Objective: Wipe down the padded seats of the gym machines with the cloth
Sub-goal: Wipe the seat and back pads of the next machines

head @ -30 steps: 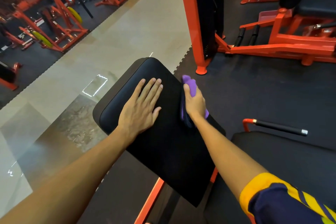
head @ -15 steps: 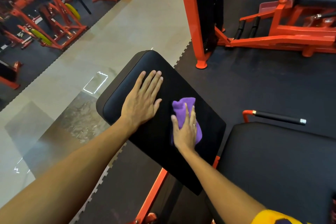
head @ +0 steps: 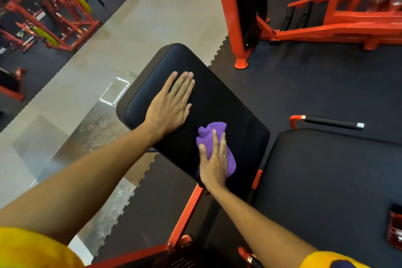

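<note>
One pad (head: 235, 102) — left hand (head: 169, 106) flat, right hand (head: 214, 163) on one cloth (head: 214, 127).

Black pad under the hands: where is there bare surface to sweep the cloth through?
Bare: the right side of the black pad, from the left hand and purple cloth out to its right edge, and the far corner beyond the left fingertips. Crowded: the near end, where the right hand presses the cloth close below the flat left hand.
</note>
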### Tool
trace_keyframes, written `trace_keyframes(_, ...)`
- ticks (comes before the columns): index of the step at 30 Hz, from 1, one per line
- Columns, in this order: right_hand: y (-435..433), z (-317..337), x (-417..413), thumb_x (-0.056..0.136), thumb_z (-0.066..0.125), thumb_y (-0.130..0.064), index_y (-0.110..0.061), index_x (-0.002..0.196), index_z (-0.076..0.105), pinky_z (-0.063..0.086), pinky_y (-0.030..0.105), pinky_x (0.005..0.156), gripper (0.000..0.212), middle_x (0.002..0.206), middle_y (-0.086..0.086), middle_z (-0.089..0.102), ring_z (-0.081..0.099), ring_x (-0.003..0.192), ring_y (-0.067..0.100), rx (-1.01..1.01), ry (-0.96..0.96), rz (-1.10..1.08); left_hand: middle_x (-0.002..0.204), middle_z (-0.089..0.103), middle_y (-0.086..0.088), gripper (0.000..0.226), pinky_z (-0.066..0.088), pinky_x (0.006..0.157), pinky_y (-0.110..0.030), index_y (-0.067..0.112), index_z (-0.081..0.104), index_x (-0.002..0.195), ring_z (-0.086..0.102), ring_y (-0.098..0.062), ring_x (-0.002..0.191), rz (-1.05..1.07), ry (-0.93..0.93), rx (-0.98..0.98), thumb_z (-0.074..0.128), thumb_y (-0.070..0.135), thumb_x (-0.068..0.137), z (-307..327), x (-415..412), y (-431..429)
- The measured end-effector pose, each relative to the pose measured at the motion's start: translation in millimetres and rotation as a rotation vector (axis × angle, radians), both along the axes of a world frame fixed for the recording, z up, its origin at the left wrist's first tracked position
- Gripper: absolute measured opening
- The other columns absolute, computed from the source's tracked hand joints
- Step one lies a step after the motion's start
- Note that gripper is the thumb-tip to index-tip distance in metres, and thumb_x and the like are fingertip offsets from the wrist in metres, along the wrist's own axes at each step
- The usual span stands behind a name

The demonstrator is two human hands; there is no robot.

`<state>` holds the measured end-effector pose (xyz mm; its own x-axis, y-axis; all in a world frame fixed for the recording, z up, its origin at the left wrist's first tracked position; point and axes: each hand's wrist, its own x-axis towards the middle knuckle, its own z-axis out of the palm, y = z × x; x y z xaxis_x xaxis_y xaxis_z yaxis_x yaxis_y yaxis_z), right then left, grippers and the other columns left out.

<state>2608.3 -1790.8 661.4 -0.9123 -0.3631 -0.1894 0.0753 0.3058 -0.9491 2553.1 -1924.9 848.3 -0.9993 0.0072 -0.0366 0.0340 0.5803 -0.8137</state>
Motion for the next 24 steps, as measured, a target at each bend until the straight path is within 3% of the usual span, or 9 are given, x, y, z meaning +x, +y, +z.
trace_keyframes(5,-4,-3,-57,0.105,0.025,-0.063,-0.030,0.164,0.014,0.012,0.044,0.125,0.069,0.172,0.000,0.005,0.012,0.157,0.026,-0.033,-0.535,-0.277,0.167,-0.010,-0.019,0.067,0.000,0.125,-0.051,0.004,-0.006,0.159,-0.010,-0.034,0.155,-0.052,-0.120,0.041,0.005,0.042,0.106,-8,39,-1)
trace_keyframes(7,-15,16,-52,0.104,0.026,-0.065,-0.034,0.163,0.017,0.014,0.041,0.125,0.068,0.172,-0.005,0.006,0.012,0.157,0.020,-0.093,-0.407,-0.247,0.167,-0.008,-0.021,0.066,0.001,0.125,-0.051,0.003,-0.004,0.159,-0.009,-0.034,0.155,-0.088,-0.152,0.034,0.006,0.041,0.106,-9,52,-4)
trace_keyframes(10,-15,26,-1,0.099,0.024,-0.073,-0.041,0.162,0.019,0.012,0.036,0.127,0.071,0.169,-0.018,0.000,0.004,0.156,0.007,-0.149,0.041,-0.032,0.167,-0.004,-0.023,0.067,0.004,0.125,-0.053,0.000,0.001,0.160,-0.005,-0.037,0.155,-0.103,-0.144,0.055,0.008,0.040,0.106,-11,51,-7)
trace_keyframes(13,5,-24,24,0.103,0.036,-0.065,-0.042,0.162,0.015,0.012,0.043,0.128,0.067,0.172,-0.011,0.001,0.004,0.158,0.014,-0.081,0.387,0.158,0.167,-0.006,-0.023,0.069,0.004,0.124,-0.053,0.000,-0.002,0.159,-0.006,-0.037,0.155,-0.095,-0.166,0.049,0.008,0.042,0.105,-11,47,-2)
trace_keyframes(15,22,-59,20,0.101,0.047,-0.061,-0.046,0.161,0.014,0.021,0.052,0.126,0.070,0.171,-0.015,0.001,0.008,0.158,0.016,-0.056,0.406,0.130,0.167,-0.007,-0.022,0.070,0.004,0.124,-0.053,0.001,-0.004,0.159,-0.007,-0.036,0.155,-0.099,-0.164,0.047,0.009,0.044,0.104,-11,49,-2)
trace_keyframes(17,25,-68,10,0.100,0.049,-0.061,-0.050,0.160,0.011,0.026,0.056,0.123,0.071,0.166,-0.029,-0.004,0.007,0.157,0.010,-0.084,0.199,0.007,0.167,-0.007,-0.021,0.071,0.003,0.124,-0.053,0.002,-0.004,0.160,-0.007,-0.035,0.155,-0.094,-0.159,0.041,0.009,0.044,0.104,-11,50,-2)
trace_keyframes(19,14,-53,2,0.101,0.046,-0.061,-0.037,0.163,0.014,0.029,0.054,0.122,0.073,0.164,-0.031,-0.002,0.006,0.155,0.001,-0.156,0.114,-0.098,0.167,-0.005,-0.020,0.071,0.004,0.124,-0.053,0.003,-0.003,0.160,-0.005,-0.035,0.156,-0.100,-0.158,0.046,0.010,0.045,0.105,-12,49,-1)
trace_keyframes(22,-9,-12,10,0.102,0.052,-0.053,-0.015,0.162,0.022,0.028,0.046,0.125,0.077,0.168,-0.011,0.014,0.010,0.155,-0.001,-0.239,0.246,-0.076,0.168,-0.002,-0.020,0.069,0.004,0.125,-0.053,0.003,0.000,0.160,-0.003,-0.035,0.156,-0.102,-0.153,0.037,0.009,0.043,0.105,-12,48,-2)
trace_keyframes(24,-16,2,26,0.100,0.058,-0.050,-0.012,0.159,0.032,0.028,0.040,0.125,0.075,0.167,0.003,0.024,0.018,0.156,0.012,-0.249,0.462,0.005,0.168,-0.002,-0.020,0.068,0.002,0.125,-0.053,0.003,-0.001,0.160,-0.004,-0.035,0.156,-0.099,-0.157,0.041,0.006,0.044,0.106,-13,48,-4)
